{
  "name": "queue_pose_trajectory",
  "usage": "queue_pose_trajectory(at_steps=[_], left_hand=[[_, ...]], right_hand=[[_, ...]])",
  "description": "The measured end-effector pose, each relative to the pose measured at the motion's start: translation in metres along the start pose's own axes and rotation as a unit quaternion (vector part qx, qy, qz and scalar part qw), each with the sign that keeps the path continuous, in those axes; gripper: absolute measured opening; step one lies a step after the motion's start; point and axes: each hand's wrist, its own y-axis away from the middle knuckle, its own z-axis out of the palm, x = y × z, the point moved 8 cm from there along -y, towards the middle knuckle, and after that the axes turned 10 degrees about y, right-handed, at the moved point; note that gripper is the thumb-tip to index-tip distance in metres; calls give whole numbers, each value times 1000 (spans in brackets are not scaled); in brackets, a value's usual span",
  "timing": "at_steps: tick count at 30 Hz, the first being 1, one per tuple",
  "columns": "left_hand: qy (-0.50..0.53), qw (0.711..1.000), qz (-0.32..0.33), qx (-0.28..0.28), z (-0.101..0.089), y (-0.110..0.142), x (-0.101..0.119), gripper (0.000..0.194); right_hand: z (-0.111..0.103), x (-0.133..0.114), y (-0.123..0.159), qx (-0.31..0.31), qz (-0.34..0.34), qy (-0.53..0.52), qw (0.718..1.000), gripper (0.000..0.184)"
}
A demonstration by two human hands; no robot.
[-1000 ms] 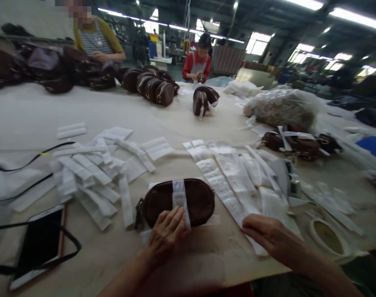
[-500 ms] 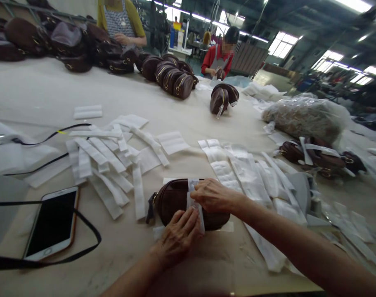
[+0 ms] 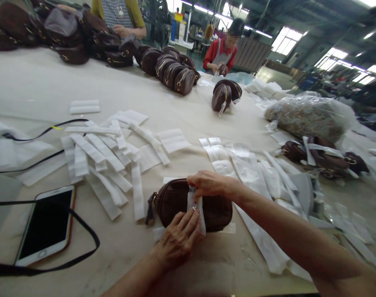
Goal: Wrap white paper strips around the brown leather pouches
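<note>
From here I see both my hands near the middle of the frame. My left arm [image 3: 135, 274] rises from the bottom edge, and my left hand [image 3: 179, 239] lies palm down, its fingers extended, close together and aimed up and to the right. My right arm [image 3: 287, 225] slants in from the lower right corner. My right hand [image 3: 211, 184] sits just above the left one, back upward, knuckles bent and fingertips toward the left; one digit points down. I can't tell whether its fingertips meet. Both forearms are bare.
</note>
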Motion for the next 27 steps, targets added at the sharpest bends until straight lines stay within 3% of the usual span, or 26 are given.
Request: queue_pose_trajectory(at_steps=[6, 11, 14, 17, 19, 23, 27], left_hand=[[-11, 1000, 4, -6, 0, -2, -1, 26], [-18, 1000, 13, 4, -2, -3, 0, 26], [-17, 1000, 14, 13, -3, -3, 1, 26], [-12, 1000, 20, 16, -5, -4, 2, 25], [-9, 999, 23, 20, -6, -5, 2, 24], [-12, 1000, 20, 19, -7, -5, 2, 25], [-20, 999, 21, 26, -8, -3, 1, 25]], right_hand=[[17, 40, -16, -6, 17, -224, 974, 17], [12, 50, -6, 87, 57, -210, 972, 7], [8, 32, 21, 202, 76, -168, 962, 13], [13, -12, 58, 343, -8, -72, 937, 22], [25, -37, 77, 396, -49, -9, 917, 24], [47, -48, 87, 416, -31, 24, 909, 24], [51, -49, 86, 406, -46, 37, 912, 22]])
